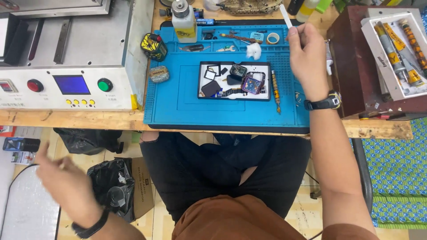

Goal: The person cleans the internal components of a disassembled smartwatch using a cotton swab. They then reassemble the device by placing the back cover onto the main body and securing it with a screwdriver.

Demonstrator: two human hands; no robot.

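Observation:
My right hand (307,51) is raised over the right side of the blue work mat (178,109) and pinches a thin white stick (286,16) that points up and away. My left hand (62,180) is off the bench, low at the left above the floor, blurred, with fingers loosely curled; whether it holds anything is unclear. On the mat lies a black-rimmed white tray (234,81) with several small watch parts, a dark screen piece and a flex cable. A white cotton tuft (254,51) rests just above the tray.
A grey machine (71,58) with red and green buttons and a blue screen fills the bench's left. A white dispenser bottle (183,22), tape roll (273,38), a screwdriver (275,91) and a brown box (378,62) of tubes surround the mat. Black bin bags (111,184) sit on the floor.

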